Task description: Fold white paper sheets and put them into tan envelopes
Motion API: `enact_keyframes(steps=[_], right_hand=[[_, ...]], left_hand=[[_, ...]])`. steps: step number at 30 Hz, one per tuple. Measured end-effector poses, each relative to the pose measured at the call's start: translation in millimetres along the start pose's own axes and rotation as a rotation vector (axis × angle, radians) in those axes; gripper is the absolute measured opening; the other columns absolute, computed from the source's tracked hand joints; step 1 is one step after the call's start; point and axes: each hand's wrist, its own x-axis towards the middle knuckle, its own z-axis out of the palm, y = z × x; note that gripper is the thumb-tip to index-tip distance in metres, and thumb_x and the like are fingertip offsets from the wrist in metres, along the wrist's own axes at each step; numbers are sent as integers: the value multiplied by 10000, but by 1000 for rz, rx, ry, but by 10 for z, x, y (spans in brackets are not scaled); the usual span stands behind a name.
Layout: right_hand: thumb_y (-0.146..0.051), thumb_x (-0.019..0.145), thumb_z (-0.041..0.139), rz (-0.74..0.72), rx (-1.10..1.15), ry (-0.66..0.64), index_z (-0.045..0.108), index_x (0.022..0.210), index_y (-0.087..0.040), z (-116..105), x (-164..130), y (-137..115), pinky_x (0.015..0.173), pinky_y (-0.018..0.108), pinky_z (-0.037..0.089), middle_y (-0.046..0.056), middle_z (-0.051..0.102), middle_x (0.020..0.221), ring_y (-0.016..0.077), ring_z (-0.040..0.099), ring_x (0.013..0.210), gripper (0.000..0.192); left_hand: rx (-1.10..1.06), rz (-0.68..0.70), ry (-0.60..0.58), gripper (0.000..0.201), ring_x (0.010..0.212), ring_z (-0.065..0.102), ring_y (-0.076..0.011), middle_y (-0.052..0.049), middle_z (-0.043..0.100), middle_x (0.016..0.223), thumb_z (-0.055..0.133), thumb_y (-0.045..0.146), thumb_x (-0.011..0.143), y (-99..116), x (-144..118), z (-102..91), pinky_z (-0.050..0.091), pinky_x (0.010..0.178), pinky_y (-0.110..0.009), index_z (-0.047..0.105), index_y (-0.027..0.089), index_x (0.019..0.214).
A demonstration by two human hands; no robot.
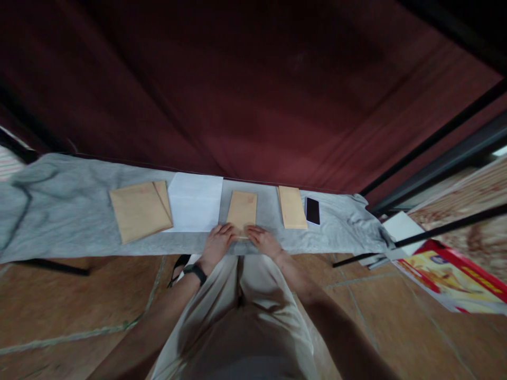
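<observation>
A brown paper envelope point(243, 207) lies lengthwise in front of me, with a small reddish mark near its far right corner. My left hand point(219, 241) grips its near left corner, fingers closed, a dark watch on that wrist. At the near right corner my right hand point(264, 240) holds the same envelope with curled fingers. Between the hands the near edge shows a pale strip, perhaps a folded flap. White paper sheets point(196, 203) lie just left of the envelope. Farther left are larger brown envelopes point(138, 210), overlapping. To the right rests a small stack of brown envelopes point(293, 207).
A dark-screened phone point(312, 211) lies right of the stack. Grey cloth point(71, 206) covers the narrow table. Behind it hangs a dark red cloth point(253, 105). Black metal bars point(435, 138) and a red and yellow box point(451, 274) are at the right.
</observation>
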Motion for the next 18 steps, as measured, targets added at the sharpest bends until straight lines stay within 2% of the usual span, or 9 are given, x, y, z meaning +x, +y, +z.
enact_keyframes(steps=[6,9,12,15,18], right_hand=[[-260,971,654,14,115,71,610,1385,-231,55,-198,-18,1191,433,426,91,590,1473,217,536,1379,417],[-222,995,606,68,169,151,661,1299,-244,92,-240,-31,1161,414,451,73,655,1387,198,587,1312,310],[-218,998,595,119,184,235,716,1131,-227,143,-232,-62,1097,400,496,69,710,1281,206,637,1219,180],[-213,1011,559,178,152,293,717,1016,-217,198,-213,-105,1049,396,517,66,734,1209,215,661,1149,158],[-204,1009,547,225,71,286,705,1022,-214,241,-206,-139,1030,398,517,71,732,1205,220,662,1133,160]], left_hand=[[-75,46,21,313,1175,609,-290,-117,668,1359,527,315,995,-72,-69,18,475,1053,-474,677,193,1241],[-124,82,12,369,1240,590,-290,-110,648,1396,568,396,978,-119,-110,-10,470,1078,-473,660,203,1278],[-172,95,6,335,1257,595,-267,-96,671,1365,519,373,1001,-142,-115,-31,469,1092,-466,673,215,1251],[-210,45,29,320,1212,621,-248,-90,702,1309,458,327,1019,-134,-86,-27,486,1082,-452,687,212,1210],[-220,-22,56,307,1168,635,-253,-86,719,1267,445,295,1014,-110,-57,-9,504,1060,-445,697,209,1166]])
